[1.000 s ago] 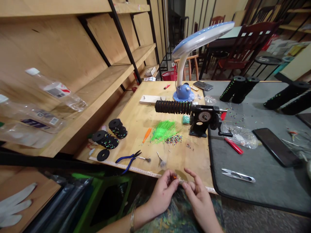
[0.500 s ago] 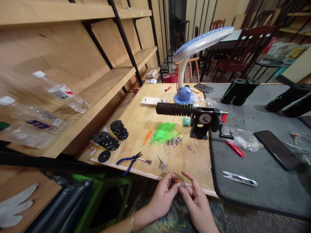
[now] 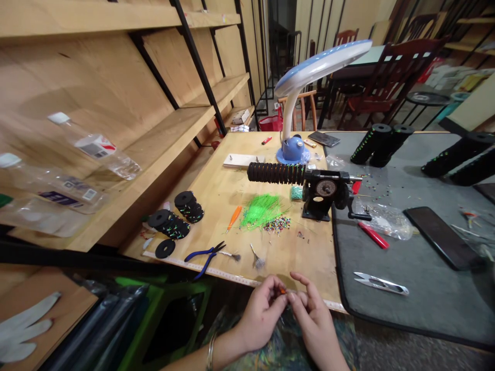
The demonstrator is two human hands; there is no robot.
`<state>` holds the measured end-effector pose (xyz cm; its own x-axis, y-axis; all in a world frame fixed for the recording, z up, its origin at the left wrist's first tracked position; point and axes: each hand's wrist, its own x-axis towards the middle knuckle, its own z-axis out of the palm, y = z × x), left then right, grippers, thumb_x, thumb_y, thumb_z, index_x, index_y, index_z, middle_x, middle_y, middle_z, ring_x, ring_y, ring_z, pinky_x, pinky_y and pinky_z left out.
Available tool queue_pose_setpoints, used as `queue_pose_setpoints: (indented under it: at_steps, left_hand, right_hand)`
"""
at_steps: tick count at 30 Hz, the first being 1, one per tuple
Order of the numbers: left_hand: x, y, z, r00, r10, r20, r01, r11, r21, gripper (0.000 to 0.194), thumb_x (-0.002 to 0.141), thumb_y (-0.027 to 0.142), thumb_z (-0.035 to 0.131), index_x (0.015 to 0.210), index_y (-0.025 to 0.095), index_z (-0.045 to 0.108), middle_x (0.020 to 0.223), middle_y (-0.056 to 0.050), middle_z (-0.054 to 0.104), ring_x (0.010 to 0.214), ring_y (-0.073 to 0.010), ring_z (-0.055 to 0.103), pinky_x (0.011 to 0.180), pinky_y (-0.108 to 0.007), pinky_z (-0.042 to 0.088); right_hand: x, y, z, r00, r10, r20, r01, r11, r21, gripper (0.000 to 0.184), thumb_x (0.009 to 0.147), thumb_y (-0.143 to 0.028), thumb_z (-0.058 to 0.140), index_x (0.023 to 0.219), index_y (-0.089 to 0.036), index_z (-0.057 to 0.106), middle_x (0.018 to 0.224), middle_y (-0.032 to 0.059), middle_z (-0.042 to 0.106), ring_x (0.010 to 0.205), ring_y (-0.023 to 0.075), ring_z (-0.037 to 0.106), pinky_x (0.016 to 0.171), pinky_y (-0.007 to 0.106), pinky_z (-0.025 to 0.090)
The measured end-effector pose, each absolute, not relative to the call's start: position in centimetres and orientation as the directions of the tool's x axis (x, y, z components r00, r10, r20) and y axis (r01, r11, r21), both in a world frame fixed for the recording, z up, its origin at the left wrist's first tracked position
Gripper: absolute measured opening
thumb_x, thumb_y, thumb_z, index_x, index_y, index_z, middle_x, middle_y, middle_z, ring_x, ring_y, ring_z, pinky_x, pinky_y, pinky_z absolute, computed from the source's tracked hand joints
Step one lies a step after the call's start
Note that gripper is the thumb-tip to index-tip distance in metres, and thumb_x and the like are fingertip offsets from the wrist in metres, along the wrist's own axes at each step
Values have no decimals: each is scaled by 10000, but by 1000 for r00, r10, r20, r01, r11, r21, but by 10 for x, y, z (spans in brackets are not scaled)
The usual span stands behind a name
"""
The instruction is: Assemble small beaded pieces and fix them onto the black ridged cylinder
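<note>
nearer than the loose heap of thin, bright green strands [image 3: 261, 210], the person's left hand [image 3: 263, 312] curls in, thumb and fingertips pinched together on a small bright orange thing [image 3: 283, 291]. only a tiny bit of it peeks out, so i can't tell its whole shape. just right of it is the right hand [image 3: 313, 317], its thumb tip next to the left thumb, one finger poking up and the others bent under. i can't tell if it has hold of anything.

left of the heap stand stacks of flat, round, black spools [image 3: 185, 206]. left and nearer lie pliers with blue handles [image 3: 207, 255], with one handle reaching over the white strip with marks like a ruler [image 3: 232, 277] on the table's near edge. between the heap and the hands, the flat, pale wood table top [image 3: 301, 257] gives some room. right of the heap is a black metal machine with a crank [image 3: 327, 188]. farther right is the dark rim of a flat gray mat [image 3: 386, 312], with shiny silver snips [image 3: 381, 283] lying on it.
</note>
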<state>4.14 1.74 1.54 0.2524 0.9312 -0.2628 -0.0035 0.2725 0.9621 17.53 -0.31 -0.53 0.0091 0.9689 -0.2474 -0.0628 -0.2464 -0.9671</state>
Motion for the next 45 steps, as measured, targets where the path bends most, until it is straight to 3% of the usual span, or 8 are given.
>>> queue_pose_setpoints:
  at_steps: [6, 9, 16, 23, 35, 42, 45]
  left_hand:
    - [37, 16, 12, 249, 958, -146, 204, 96, 974, 89, 880, 250, 542, 834, 176, 561, 807, -30, 567, 763, -171, 526, 709, -263, 410]
    - [35, 16, 11, 255, 960, -115, 277, 41, 960, 89, 887, 244, 536, 836, 177, 568, 804, -30, 565, 758, -171, 525, 702, -259, 404]
    - [34, 17, 14, 274, 949, -155, 287, 74, 955, 45, 859, 208, 555, 824, 181, 556, 774, -18, 558, 731, -163, 504, 687, -253, 398]
    - [34, 17, 19, 339, 930, -146, 281, 48, 959, 39, 845, 162, 529, 812, 180, 539, 762, -10, 547, 714, -152, 501, 673, -245, 395]
    - [38, 17, 20, 327, 932, -157, 317, 48, 947, 42, 783, 150, 536, 744, 163, 539, 680, 16, 519, 644, -128, 478, 618, -223, 385]
    - [39, 21, 23, 281, 941, -186, 314, 93, 945, 87, 777, 189, 576, 721, 144, 626, 555, 52, 440, 537, -100, 395, 530, -209, 320]
    - [38, 23, 25, 253, 953, -168, 344, 74, 936, 101, 775, 216, 621, 712, 146, 657, 573, 35, 493, 563, -109, 434, 561, -218, 344]
  right_hand:
    - [175, 3, -2, 30, 960, -280, -100, -276, -956, 444, 761, -629, 625, 822, -189, 606, 533, -68, 447, 506, 125, 411, 492, 234, 341]
    - [174, 5, 1, -9, 956, -293, -137, -291, -947, 442, 749, -634, 635, 734, -195, 584, 514, -80, 399, 470, 104, 343, 442, 220, 277]
    - [177, 11, 3, -38, 919, -392, -275, -387, -880, 483, 692, -662, 671, 707, -204, 519, 488, -113, 311, 440, 72, 245, 426, 196, 180]
    - [179, 13, 1, -37, 927, -374, -280, -369, -886, 467, 714, -645, 664, 708, -208, 499, 480, -118, 318, 431, 67, 258, 418, 188, 193]
    - [181, 7, -6, -31, 967, -252, -95, -254, -963, 422, 836, -617, 535, 732, -212, 481, 480, -103, 371, 421, 81, 304, 418, 205, 237]
    - [181, 7, -7, -46, 975, -216, 10, -216, -976, 383, 876, -575, 487, 750, -213, 479, 516, -90, 373, 456, 102, 325, 448, 222, 260]
    - [185, 8, -5, -71, 978, -197, 16, -196, -980, 351, 897, -536, 470, 759, -214, 479, 541, -86, 367, 471, 106, 326, 457, 224, 262]
